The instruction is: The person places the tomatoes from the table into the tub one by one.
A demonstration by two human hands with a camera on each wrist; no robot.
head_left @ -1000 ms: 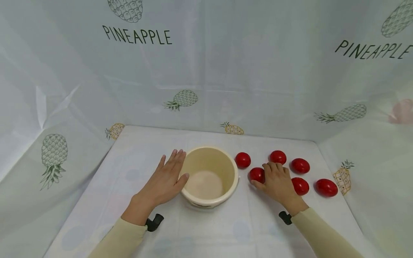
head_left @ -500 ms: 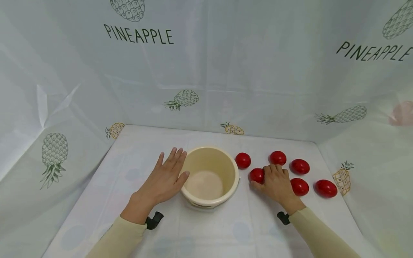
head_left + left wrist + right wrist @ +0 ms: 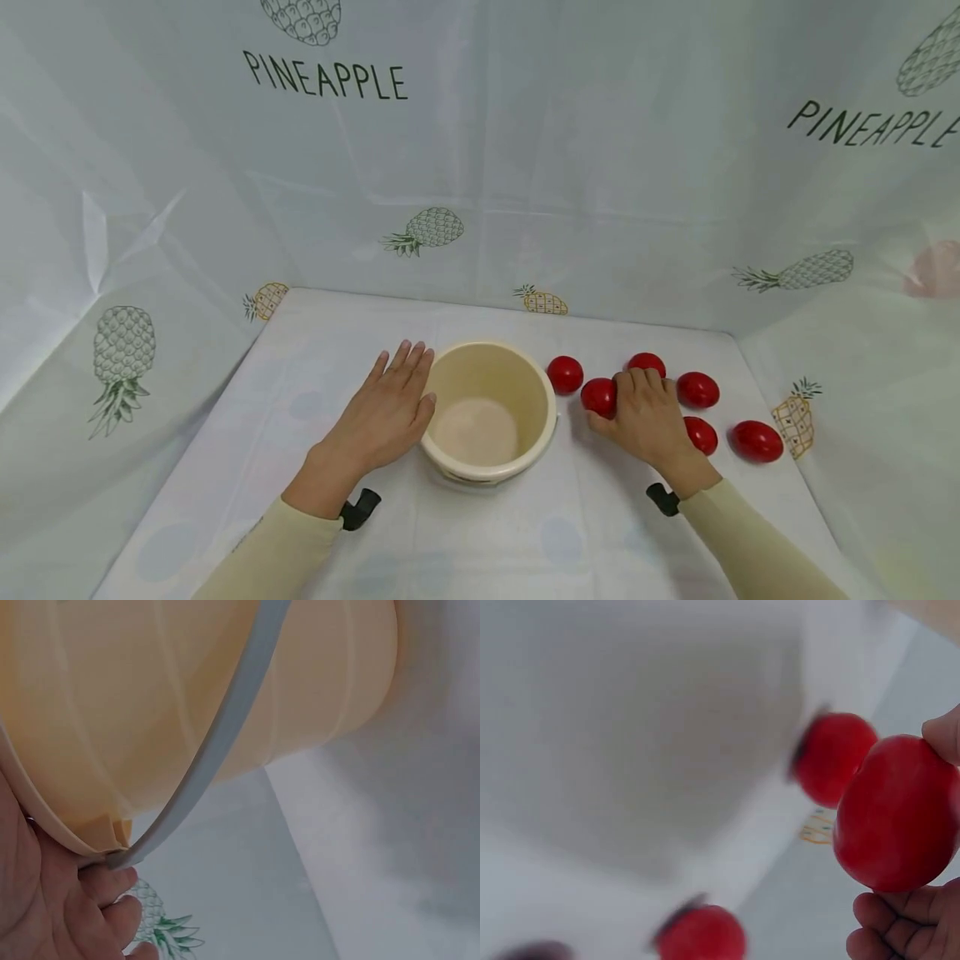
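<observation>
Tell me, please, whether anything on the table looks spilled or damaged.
Nothing stands out: the bucket stands upright, the table shows no spill, and the red oval in the right hand looks undamaged.

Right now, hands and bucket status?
Right hand grips red egg-shaped object. Left hand touches cream bucket. Second red object beside bucket, possibly in the way.

Right hand is gripping a red oval at a cream bucket's three o'clock.
Left hand is touching the rim at nine; five other red ovals are lying between two and four.
</observation>
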